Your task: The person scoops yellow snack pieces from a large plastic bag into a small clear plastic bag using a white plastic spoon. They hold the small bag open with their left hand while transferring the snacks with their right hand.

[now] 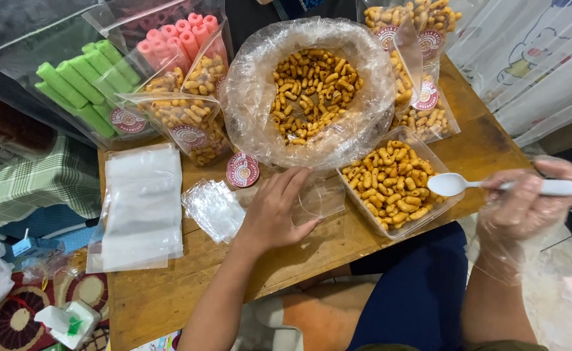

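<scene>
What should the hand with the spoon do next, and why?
Probably dip the white spoon into the clear tub of golden snacks. The gloved right hand holds it empty just above them, while the left hand rests on an unfilled clear pouch beside the tub.

The table is bare wood, matt and scuffed. The big bag around the snacks is thin crinkled clear plastic, glossy. The tray is clear rigid plastic. The spoon is smooth white plastic, held by the right hand in a filmy clear plastic glove. The left hand is bare, touching a flat clear pouch. The stacked pouches look frosted. The snacks look glazed.
</scene>
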